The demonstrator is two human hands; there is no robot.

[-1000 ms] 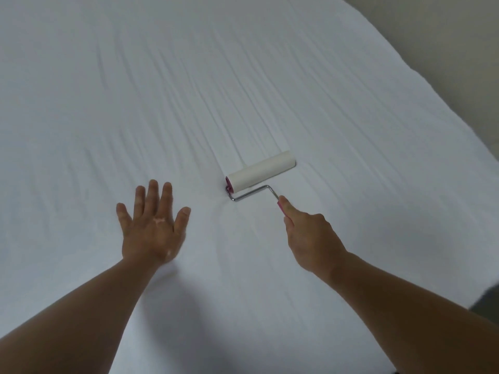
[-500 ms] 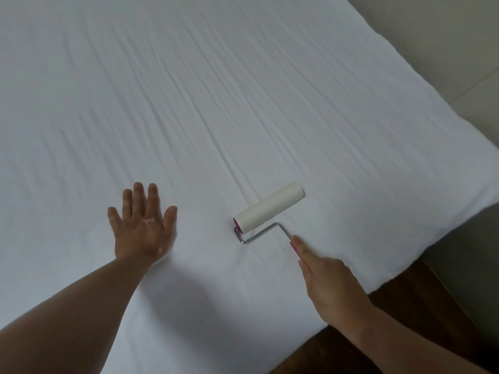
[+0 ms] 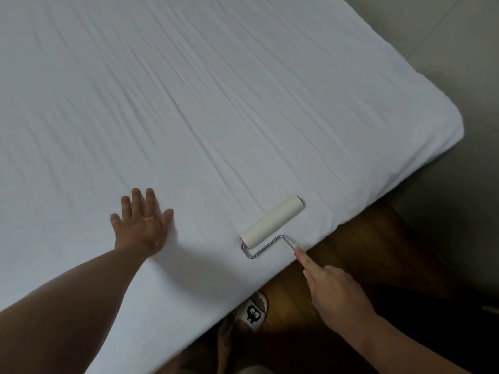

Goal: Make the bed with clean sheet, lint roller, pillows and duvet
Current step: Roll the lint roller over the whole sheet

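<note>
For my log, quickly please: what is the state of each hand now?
Left hand: open, flat on the sheet.
Right hand: closed around the lint roller handle.

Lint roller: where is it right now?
Head view: the lint roller rests on the white sheet near its right edge, gripped by the right hand.

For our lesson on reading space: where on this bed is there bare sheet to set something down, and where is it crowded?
Widest: all the sheet beyond the left hand and lint roller. Narrower: the strip between that hand and the roller. Crowded: the near edge, where the right hand holds the roller's handle.
</note>
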